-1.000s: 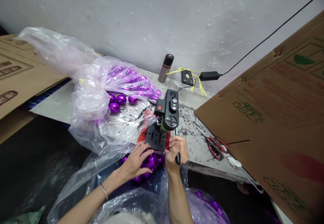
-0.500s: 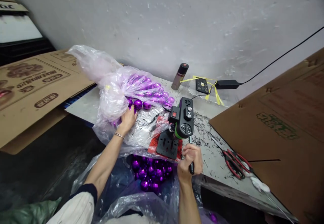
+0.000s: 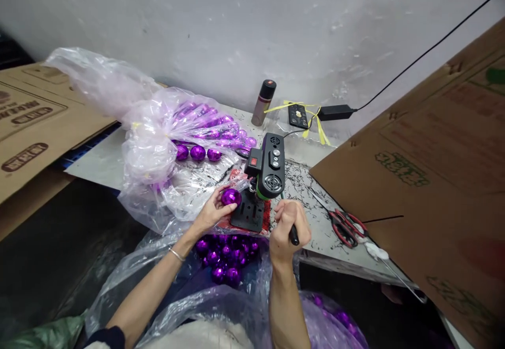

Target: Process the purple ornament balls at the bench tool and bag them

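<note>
Between the thumb and fingers of my left hand [image 3: 213,213] is a shiny purple ball [image 3: 231,197], held beside a small black bench machine [image 3: 273,167]. The machine has a red switch, round vents and a slotted base plate [image 3: 249,212] on a red mat. My right hand [image 3: 291,228] is wrapped round the machine's black lever handle [image 3: 294,235]. Three loose purple balls lie in a row at the edge of a clear plastic bag [image 3: 152,154] filled with more. Below the table edge, many purple balls [image 3: 226,259] rest in an open plastic bag.
A spray can [image 3: 264,103], a dark phone-like object [image 3: 298,115] with yellow ties and a black power adapter [image 3: 336,112] stand by the wall. Red-handled scissors [image 3: 347,227] lie right, beside a large carton [image 3: 426,191]. Flattened cardboard [image 3: 51,112] is at left. Black shreds litter the table.
My left hand has come away from the row of balls with one purple ball and brought it right to the machine's base. My right hand stays on the lever. The view has shifted.
</note>
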{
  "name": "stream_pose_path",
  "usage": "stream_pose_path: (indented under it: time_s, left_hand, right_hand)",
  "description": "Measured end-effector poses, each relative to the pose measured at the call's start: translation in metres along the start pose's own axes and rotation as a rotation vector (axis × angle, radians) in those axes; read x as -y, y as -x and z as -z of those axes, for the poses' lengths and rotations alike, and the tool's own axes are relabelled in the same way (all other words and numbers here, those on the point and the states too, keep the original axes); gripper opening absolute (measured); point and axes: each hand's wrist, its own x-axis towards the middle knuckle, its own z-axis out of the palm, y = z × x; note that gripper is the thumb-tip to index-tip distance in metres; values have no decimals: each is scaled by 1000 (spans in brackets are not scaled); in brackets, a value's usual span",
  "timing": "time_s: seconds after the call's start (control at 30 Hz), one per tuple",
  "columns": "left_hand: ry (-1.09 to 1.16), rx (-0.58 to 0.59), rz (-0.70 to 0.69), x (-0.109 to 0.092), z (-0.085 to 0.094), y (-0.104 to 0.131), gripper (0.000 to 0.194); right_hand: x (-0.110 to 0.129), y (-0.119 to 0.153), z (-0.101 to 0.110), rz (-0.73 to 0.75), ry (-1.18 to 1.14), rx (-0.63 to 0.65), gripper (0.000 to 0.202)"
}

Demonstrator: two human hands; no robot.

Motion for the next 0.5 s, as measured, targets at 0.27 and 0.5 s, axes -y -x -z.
stream_pose_path:
  time_s: [0.27,0.5]
  left_hand:
    - [-394,55,-242,26,-31,-4,69]
    - [-515,51,-324,35,-37,-9,68]
  right_hand:
    - [2,-3,1,37,21,27,38]
    - [-1,4,2,55,32,24,36]
